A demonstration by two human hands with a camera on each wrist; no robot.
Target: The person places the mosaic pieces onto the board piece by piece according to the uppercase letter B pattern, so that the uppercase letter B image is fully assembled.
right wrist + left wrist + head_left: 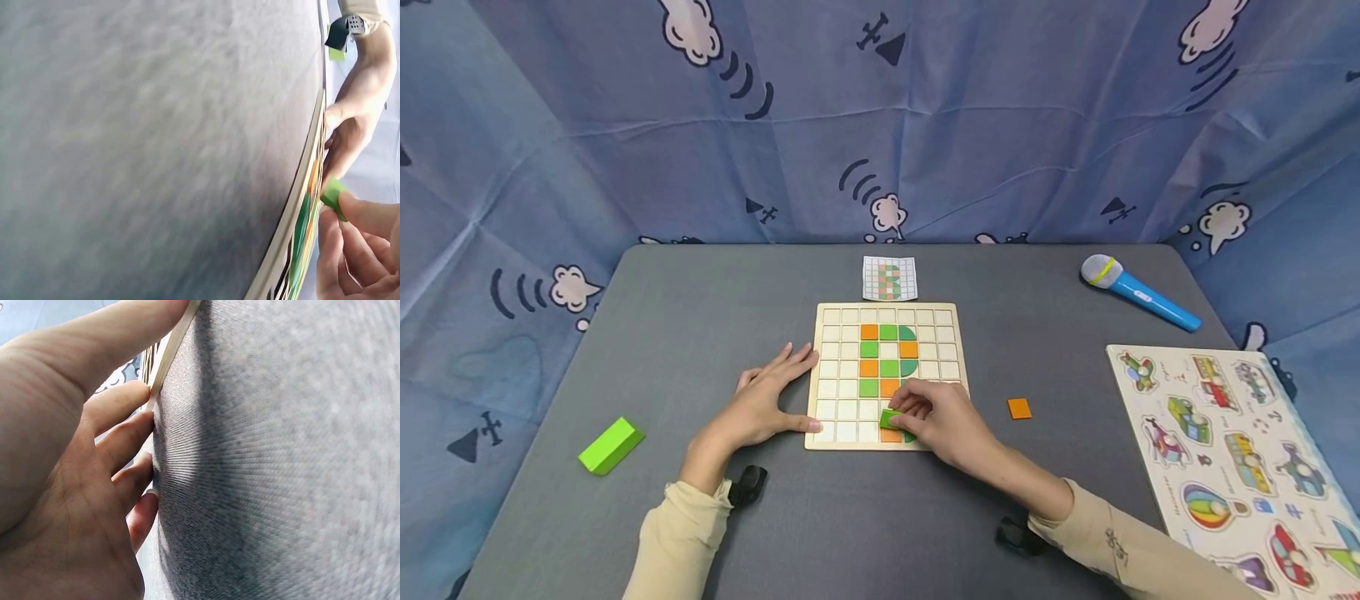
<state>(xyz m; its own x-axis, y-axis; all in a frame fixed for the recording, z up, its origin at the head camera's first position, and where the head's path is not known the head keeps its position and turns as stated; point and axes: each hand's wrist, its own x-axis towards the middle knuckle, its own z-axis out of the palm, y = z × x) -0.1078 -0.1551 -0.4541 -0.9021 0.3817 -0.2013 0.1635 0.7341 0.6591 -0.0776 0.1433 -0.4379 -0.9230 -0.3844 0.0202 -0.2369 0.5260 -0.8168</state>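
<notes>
A wooden grid board (832,408) lies mid-table with orange, light green and dark green tiles set in its squares. My right hand (951,421) is over the board's lower part and pinches a light green square tile (889,418) between thumb and fingers. In the right wrist view that green tile (334,195) is tilted at the board's surface. My left hand (760,408) rests at the board's left edge, thumb and fingertips touching it, fingers fairly straight. The left wrist view shows the fingertips (145,422) against the wooden edge. Some lower tiles are hidden by my right hand.
Behind the board lies a small printed pattern card (890,278). A loose orange tile (1019,408) is right of the board. A green block (612,446) lies at left. A blue toy microphone (1141,292) and a vehicle picture puzzle board (1217,450) occupy the right side.
</notes>
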